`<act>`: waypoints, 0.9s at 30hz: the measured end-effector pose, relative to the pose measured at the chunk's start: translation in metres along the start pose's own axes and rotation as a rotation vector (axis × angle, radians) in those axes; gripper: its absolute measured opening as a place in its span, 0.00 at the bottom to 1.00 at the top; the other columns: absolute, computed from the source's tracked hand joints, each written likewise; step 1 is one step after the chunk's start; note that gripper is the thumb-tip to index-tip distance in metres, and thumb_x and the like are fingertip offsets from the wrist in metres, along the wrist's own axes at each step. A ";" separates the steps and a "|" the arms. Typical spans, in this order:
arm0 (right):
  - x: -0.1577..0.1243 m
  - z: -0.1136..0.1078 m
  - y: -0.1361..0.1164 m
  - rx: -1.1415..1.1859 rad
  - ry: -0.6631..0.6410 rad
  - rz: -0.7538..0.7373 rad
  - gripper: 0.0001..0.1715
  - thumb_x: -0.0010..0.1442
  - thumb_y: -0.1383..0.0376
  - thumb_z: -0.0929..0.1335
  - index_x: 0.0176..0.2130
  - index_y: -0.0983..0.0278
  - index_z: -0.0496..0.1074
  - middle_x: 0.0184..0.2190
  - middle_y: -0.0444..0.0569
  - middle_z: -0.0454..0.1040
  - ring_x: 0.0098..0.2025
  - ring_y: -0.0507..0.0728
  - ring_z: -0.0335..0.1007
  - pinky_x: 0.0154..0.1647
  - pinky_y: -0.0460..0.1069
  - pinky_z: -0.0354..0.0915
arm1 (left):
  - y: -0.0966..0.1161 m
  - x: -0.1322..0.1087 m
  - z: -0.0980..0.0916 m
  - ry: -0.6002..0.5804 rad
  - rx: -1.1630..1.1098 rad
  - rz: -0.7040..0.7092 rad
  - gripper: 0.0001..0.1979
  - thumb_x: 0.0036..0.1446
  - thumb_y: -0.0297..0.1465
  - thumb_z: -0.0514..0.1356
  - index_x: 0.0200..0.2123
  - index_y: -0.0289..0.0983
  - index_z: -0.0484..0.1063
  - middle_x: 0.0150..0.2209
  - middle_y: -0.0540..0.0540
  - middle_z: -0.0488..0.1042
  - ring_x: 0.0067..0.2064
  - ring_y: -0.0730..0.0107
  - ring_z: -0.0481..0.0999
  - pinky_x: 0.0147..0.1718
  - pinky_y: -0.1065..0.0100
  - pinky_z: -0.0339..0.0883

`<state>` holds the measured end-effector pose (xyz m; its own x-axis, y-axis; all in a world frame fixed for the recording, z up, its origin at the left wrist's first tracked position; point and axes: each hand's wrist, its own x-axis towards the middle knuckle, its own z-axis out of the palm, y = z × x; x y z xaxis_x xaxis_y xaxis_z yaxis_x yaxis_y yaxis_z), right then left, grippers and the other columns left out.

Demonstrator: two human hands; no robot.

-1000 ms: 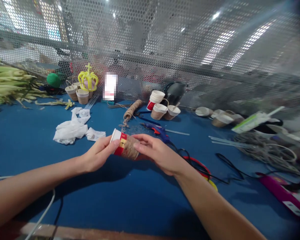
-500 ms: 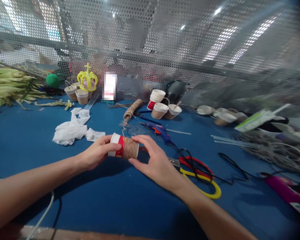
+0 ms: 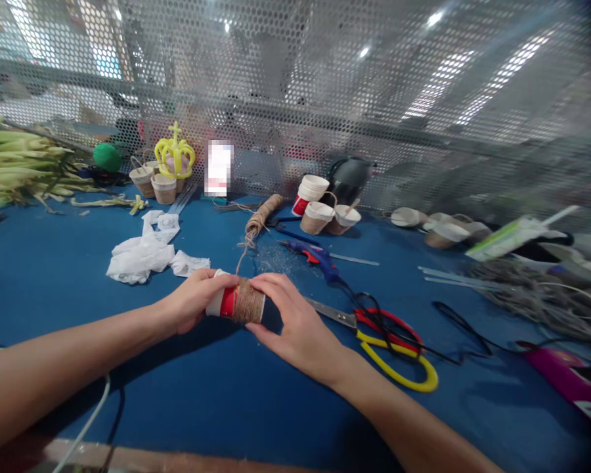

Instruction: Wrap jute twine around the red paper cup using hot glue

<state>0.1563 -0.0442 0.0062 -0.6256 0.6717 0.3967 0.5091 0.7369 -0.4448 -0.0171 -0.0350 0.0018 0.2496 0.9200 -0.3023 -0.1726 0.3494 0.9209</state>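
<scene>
Between my hands a paper cup (image 3: 229, 302) lies on its side, white and red toward the left and wrapped in brown twine (image 3: 249, 302) toward the right. My left hand (image 3: 193, 301) grips the cup's white and red end, its thumb along the upper side. My right hand (image 3: 295, 322) holds the twine-wrapped end between thumb and fingers. From the cup a strand of twine runs back to a twine bundle (image 3: 263, 215) on the blue table. To the right of my right hand lie scissors (image 3: 398, 374) with red and yellow handles.
A blue glue gun (image 3: 320, 259) with a black cord lies behind my right hand. White cloth (image 3: 140, 258) is crumpled at left. Twine-wrapped cups (image 3: 316, 218) stand at the back, near a yellow crown (image 3: 175, 157) and a lit phone (image 3: 219, 167). Grey cord (image 3: 536, 289) is heaped at right.
The cup has shifted slightly left and down, and it has turned in my hands. The twine strand now leaves it straighter. More of the scissor blades shows.
</scene>
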 end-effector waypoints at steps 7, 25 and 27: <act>0.001 -0.004 -0.003 0.090 -0.022 0.056 0.27 0.48 0.67 0.67 0.48 0.63 0.58 0.45 0.54 0.61 0.49 0.58 0.57 0.51 0.56 0.57 | 0.000 -0.001 0.001 0.042 -0.014 -0.022 0.09 0.43 0.32 0.57 0.20 0.32 0.67 0.16 0.52 0.64 0.18 0.79 0.60 0.18 0.74 0.51; 0.119 0.015 0.075 0.641 -0.222 0.920 0.17 0.57 0.63 0.62 0.46 0.67 0.62 0.44 0.52 0.65 0.41 0.56 0.65 0.39 0.55 0.64 | 0.005 -0.023 0.009 -0.365 0.190 0.007 0.10 0.48 0.33 0.55 0.26 0.30 0.69 0.22 0.52 0.66 0.23 0.78 0.62 0.25 0.76 0.56; 0.133 0.014 0.089 0.622 -0.218 0.947 0.17 0.57 0.63 0.62 0.47 0.66 0.62 0.45 0.51 0.65 0.42 0.56 0.65 0.39 0.55 0.64 | 0.010 -0.033 0.011 -0.512 0.304 0.013 0.10 0.50 0.32 0.53 0.25 0.30 0.68 0.21 0.52 0.63 0.24 0.79 0.59 0.24 0.77 0.56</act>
<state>0.1099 0.1098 0.0086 -0.2682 0.8630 -0.4281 0.4878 -0.2615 -0.8328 -0.0170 -0.0637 0.0239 0.6903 0.6944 -0.2032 0.0830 0.2030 0.9756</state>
